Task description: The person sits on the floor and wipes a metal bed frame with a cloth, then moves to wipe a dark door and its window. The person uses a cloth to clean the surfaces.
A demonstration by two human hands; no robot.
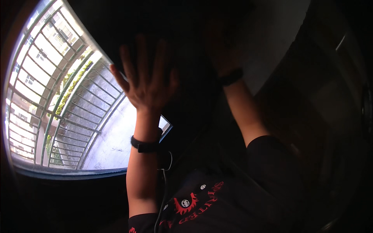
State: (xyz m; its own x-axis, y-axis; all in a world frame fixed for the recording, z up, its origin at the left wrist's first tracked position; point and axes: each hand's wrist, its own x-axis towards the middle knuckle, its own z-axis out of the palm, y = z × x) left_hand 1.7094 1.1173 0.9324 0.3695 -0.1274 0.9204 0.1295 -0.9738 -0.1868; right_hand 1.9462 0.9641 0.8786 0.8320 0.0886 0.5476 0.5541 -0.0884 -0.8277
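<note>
My left hand (pixel 145 84) is raised with its fingers spread, its back towards me and nothing seen in it. Beside it on the left is a bright window opening (pixel 113 139), whose lower corner shows past my wrist. A black band (pixel 145 145) circles that wrist. My right hand (pixel 225 58) reaches up into deep shadow. Its fingers are too dark to make out, so what it touches or holds is hidden. Another dark band (pixel 233 77) is on the right wrist. Whether either hand touches the dark surface ahead is unclear.
Green metal bars (pixel 59 116) stand outside the window, with plants (pixel 68 93) and pale buildings (pixel 40 55) beyond. A thin light cable (pixel 165 180) hangs along my dark printed shirt (pixel 201 201). A dim grey surface (pixel 279 43) lies at upper right. Most else is in darkness.
</note>
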